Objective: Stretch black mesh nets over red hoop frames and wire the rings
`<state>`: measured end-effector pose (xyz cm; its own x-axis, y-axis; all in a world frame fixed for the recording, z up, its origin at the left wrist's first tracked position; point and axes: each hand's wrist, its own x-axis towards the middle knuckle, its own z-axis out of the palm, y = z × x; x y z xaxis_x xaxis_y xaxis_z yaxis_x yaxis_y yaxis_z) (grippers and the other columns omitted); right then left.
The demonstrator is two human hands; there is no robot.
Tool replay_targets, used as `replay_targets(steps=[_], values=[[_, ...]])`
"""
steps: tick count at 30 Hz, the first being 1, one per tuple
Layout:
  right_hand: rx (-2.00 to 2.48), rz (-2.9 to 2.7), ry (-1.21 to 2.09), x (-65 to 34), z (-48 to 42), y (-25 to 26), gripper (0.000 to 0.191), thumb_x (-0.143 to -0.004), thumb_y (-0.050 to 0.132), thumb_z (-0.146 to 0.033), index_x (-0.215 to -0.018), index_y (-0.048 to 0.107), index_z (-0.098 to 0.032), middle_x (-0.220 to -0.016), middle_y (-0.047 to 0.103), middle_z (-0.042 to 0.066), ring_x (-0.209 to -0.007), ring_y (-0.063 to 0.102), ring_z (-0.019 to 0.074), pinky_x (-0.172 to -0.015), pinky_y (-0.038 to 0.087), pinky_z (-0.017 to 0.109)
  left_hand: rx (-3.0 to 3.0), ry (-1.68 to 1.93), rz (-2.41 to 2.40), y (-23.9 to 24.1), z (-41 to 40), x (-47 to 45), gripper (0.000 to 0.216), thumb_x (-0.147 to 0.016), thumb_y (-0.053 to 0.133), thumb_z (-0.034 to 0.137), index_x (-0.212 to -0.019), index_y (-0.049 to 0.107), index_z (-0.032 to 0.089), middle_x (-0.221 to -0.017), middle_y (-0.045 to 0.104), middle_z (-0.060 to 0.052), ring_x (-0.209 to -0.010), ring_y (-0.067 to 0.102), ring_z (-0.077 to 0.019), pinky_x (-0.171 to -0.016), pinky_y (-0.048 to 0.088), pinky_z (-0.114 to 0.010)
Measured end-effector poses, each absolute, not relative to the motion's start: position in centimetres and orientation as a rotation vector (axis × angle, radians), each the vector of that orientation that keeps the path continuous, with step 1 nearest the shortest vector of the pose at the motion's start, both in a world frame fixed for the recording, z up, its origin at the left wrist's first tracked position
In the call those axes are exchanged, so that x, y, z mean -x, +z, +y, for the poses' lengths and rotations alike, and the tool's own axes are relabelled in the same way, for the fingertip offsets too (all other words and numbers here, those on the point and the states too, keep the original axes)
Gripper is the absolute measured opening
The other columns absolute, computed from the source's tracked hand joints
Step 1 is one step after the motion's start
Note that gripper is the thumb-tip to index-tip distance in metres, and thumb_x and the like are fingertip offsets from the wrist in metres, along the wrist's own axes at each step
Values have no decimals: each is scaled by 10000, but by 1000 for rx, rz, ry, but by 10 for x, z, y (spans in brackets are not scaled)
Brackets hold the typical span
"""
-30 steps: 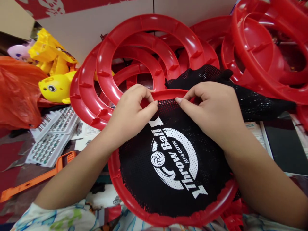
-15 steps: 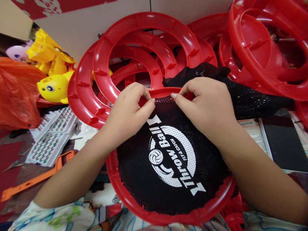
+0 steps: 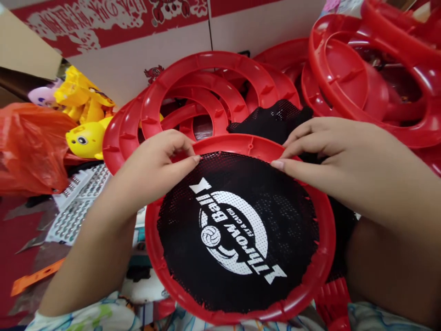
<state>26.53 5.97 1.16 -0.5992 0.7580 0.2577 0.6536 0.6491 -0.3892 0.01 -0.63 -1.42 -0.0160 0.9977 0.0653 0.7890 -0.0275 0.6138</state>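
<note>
The black mesh [image 3: 237, 230] is pinched at the red ring's [image 3: 324, 257] far rim by left hand [image 3: 155, 168] and right hand [image 3: 330, 156].

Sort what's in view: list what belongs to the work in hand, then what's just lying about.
In hand: left hand, right hand, red ring, black net.
Lying about: spare rings, loose netting, yellow toys, orange bag, button-cell cards.
</note>
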Motion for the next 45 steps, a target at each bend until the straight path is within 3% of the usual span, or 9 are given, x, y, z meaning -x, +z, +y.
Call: replay_targets(steps=[4,10,14,21,28,33,45], values=[[1134,-2553,285,-259,59,1,73,-766,736,-282,-716,731,-229,-863,693,13,-820,637,210,-775,475,377,-1924,595,1955,-4,-11,4,80,-803,588,228,-744,625,189,-766,616,-21,-701,534,-160,-613,394,-305],[1139,-2667,210,-243,56,-7,133,-844,656,-295,-806,734,-195,-884,679,41,-883,630,224,-799,463,369,-2283,770,1780,-7,-7,-12,99,-882,558,199,-876,655,178,-1067,666,-60,-1020,615,-179,-930,468,-327],[1126,-2669,206,-239,54,-8,178,-871,619,-255,-736,695,-168,-878,676,53,-873,637,215,-783,463,347,-2396,671,1656,-10,3,-19,130,-883,579,247,-907,691,184,-1096,663,-53,-1065,617,-194,-972,477,-353],[998,-2601,184,-238,48,-9,239,-892,519,-172,-669,605,-163,-872,688,64,-820,650,198,-746,465,325,-2449,668,1544,-8,14,-22,118,-871,619,227,-788,682,172,-962,689,-38,-945,642,-170,-885,492,-314],[1184,-2475,242,-233,54,-12,153,-863,565,-246,-743,640,-185,-741,677,34,-687,593,181,-658,396,320,-2192,895,1660,-20,15,-26,108,-847,621,224,-756,633,167,-1138,655,-82,-1121,611,-186,-984,474,-337],[1236,-2435,221,-231,56,-13,168,-850,561,-236,-716,647,-183,-710,670,36,-654,573,169,-645,375,313,-2090,914,1727,-23,14,-31,121,-831,621,177,-711,607,165,-1019,693,-49,-989,642,-158,-910,490,-295],[1299,-2441,229,-229,56,-15,166,-842,562,-218,-710,654,-179,-705,665,40,-652,578,168,-640,376,314,-2010,1011,1764,-33,15,-35,130,-763,620,106,-654,588,169,-888,657,-22,-943,622,-164,-836,473,-288]])
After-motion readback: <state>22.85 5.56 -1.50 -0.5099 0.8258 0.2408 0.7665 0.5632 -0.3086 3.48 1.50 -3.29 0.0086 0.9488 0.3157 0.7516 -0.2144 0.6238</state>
